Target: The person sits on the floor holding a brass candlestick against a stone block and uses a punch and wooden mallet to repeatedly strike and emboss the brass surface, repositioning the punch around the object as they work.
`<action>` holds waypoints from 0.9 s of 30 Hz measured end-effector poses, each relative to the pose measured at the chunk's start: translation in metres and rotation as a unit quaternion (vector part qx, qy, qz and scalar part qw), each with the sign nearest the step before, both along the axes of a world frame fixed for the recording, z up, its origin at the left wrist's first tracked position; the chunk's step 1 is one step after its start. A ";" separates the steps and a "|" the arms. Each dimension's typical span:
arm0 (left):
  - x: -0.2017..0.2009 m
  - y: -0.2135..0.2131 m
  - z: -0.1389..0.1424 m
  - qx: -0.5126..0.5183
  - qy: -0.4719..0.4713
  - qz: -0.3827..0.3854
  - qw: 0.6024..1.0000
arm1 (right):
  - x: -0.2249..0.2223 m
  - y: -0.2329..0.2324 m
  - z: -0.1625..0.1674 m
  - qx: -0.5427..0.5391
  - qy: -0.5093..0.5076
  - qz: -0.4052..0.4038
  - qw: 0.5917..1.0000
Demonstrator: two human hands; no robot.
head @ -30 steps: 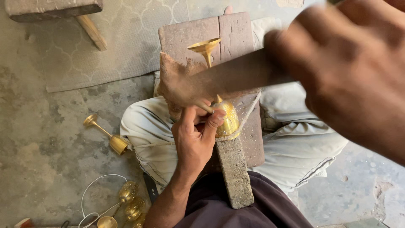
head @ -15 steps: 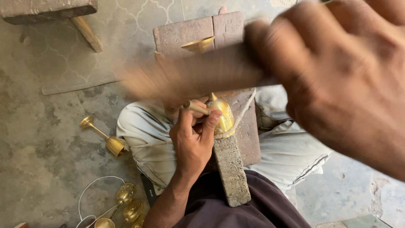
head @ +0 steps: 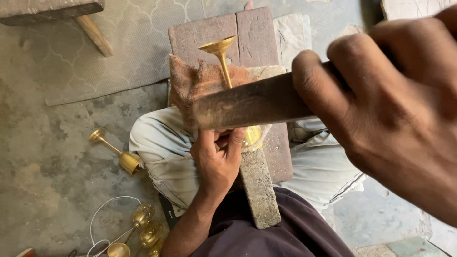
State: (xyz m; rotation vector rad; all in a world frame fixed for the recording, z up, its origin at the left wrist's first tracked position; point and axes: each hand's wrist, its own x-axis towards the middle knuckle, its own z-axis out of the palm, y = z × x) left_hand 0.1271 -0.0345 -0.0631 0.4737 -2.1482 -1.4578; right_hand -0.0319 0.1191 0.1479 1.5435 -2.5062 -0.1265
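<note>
My right hand (head: 400, 114) fills the right of the view, clenched around the handle of a wooden mallet (head: 247, 102) whose cloth-wrapped head (head: 195, 83) hovers above the work. My left hand (head: 216, 159) grips the cup end of a brass goblet (head: 223, 52), pressing it onto a long stone bar (head: 259, 185) that lies across my lap. The goblet's stem and flared foot point away from me over a reddish brick block (head: 252, 33).
A second brass goblet (head: 116, 152) lies on the concrete floor to the left. Several more brass goblets (head: 138, 228) threaded on white wire sit at bottom left. A wooden stool leg (head: 95, 33) stands at top left.
The mallet swung down in a blur across the goblet half a second ago and has now risen again, closer to the camera. My left hand has kept its hold on the goblet.
</note>
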 end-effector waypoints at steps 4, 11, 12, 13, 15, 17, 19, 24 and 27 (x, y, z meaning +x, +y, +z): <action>0.001 0.008 0.002 0.000 0.028 -0.006 1.000 | 0.004 0.006 0.001 0.024 0.027 0.019 0.999; -0.002 0.008 0.010 -0.062 0.001 -0.016 0.998 | 0.009 0.037 -0.007 0.004 0.021 0.010 1.000; -0.003 0.006 0.010 -0.071 -0.038 -0.020 0.997 | 0.007 0.045 -0.011 -0.024 -0.022 -0.018 0.999; -0.005 0.004 0.011 -0.080 -0.079 -0.024 0.993 | 0.005 0.052 -0.018 -0.045 -0.050 -0.035 0.997; -0.009 0.005 0.013 -0.049 -0.084 -0.041 0.994 | 0.000 0.064 -0.031 -0.086 -0.086 -0.055 0.991; -0.013 0.008 0.019 0.033 -0.017 -0.071 0.997 | -0.006 0.071 -0.040 -0.104 -0.093 -0.057 0.989; -0.018 0.006 0.026 0.020 -0.005 -0.088 0.996 | -0.015 0.075 -0.043 -0.107 -0.090 -0.053 0.989; -0.026 0.007 0.035 -0.027 -0.019 -0.089 0.995 | -0.021 0.074 -0.043 -0.175 -0.173 -0.052 0.968; -0.031 0.010 0.037 -0.097 0.007 -0.116 0.988 | -0.018 0.075 -0.052 -0.209 -0.256 -0.088 0.940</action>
